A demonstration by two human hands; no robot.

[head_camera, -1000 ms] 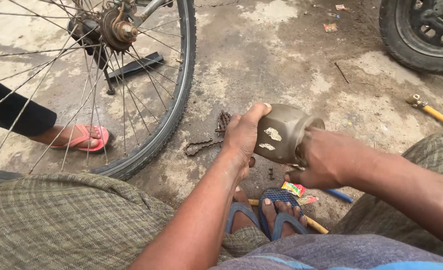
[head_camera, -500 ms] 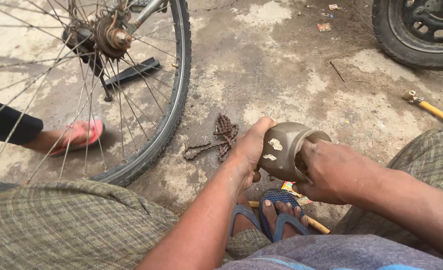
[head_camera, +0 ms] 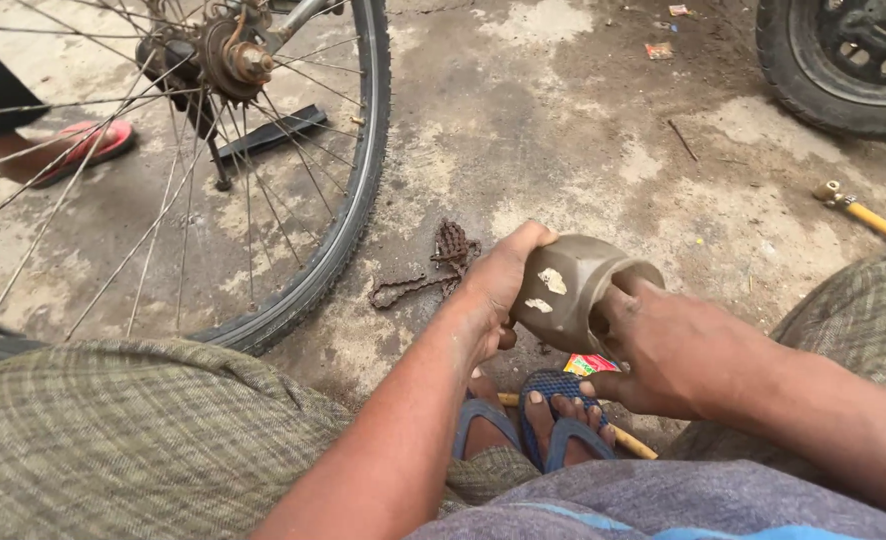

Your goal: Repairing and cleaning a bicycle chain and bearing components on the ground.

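head view, steeply down (close), over lap

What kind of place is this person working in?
Most likely an outdoor or roadside bicycle repair spot. A spoked bicycle wheel stands on stained concrete ground, a rusty chain lies loose beside it, and the left hand and right hand hold a grimy jar.

Two hands, left [head_camera: 493, 290] and right [head_camera: 678, 350], are counted, with one grimy jar [head_camera: 573, 292], one bicycle wheel [head_camera: 263, 160], one rusty chain [head_camera: 433, 265], one motor tyre [head_camera: 843, 65], two blue sandals [head_camera: 553, 425] and one pink sandal [head_camera: 83, 150].
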